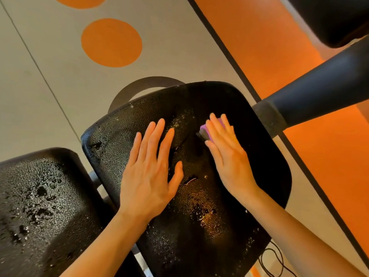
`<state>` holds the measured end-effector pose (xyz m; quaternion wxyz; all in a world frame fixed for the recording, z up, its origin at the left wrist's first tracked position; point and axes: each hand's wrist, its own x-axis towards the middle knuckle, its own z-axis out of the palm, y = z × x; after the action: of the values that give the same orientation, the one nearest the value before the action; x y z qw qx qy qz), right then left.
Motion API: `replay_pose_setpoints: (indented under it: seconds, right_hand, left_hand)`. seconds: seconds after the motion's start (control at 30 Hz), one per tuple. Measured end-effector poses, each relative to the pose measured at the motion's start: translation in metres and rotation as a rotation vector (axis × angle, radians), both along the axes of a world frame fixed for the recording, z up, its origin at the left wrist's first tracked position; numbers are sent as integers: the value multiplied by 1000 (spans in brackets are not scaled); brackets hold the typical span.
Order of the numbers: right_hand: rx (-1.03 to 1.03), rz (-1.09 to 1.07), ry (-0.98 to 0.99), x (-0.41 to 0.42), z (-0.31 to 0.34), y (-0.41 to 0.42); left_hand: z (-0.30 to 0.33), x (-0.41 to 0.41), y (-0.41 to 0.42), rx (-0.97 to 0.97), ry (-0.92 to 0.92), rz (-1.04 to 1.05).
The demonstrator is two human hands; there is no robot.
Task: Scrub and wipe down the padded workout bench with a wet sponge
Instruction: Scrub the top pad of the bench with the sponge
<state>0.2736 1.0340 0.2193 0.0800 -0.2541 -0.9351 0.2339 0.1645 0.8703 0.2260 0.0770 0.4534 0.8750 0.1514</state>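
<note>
The black padded bench seat [265, 160] fills the middle of the view, its textured surface wet and beaded with water. My left hand [149, 174] lies flat on the pad with fingers straight and spread. My right hand [227, 154] presses a purple sponge [204, 131] with a grey scrub layer onto the pad with straight fingers; only the sponge's left end shows beneath them. A second black pad [40, 206], the bench's other section, sits at lower left, also covered in droplets.
A dark padded roller [319, 86] on a bar reaches in from the upper right, close to the seat's right edge. Another dark pad [329, 17] is at the top right. The floor is grey with orange circles [111, 42] and an orange band. A black cable [273, 264] lies at bottom right.
</note>
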Motion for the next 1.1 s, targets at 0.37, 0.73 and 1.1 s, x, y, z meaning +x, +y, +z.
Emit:
replay_pose_setpoints:
  seconds: [0.37, 0.73, 1.1]
  right_hand:
    - [11, 27, -41, 11, 6, -15]
    - [-17, 67, -16, 2, 7, -12]
    - [-30, 100, 5, -4, 5, -16]
  left_hand:
    - [-2, 0, 0, -8, 14, 2]
    - [-2, 0, 0, -5, 26, 4]
    - [-3, 1, 0, -8, 41, -1]
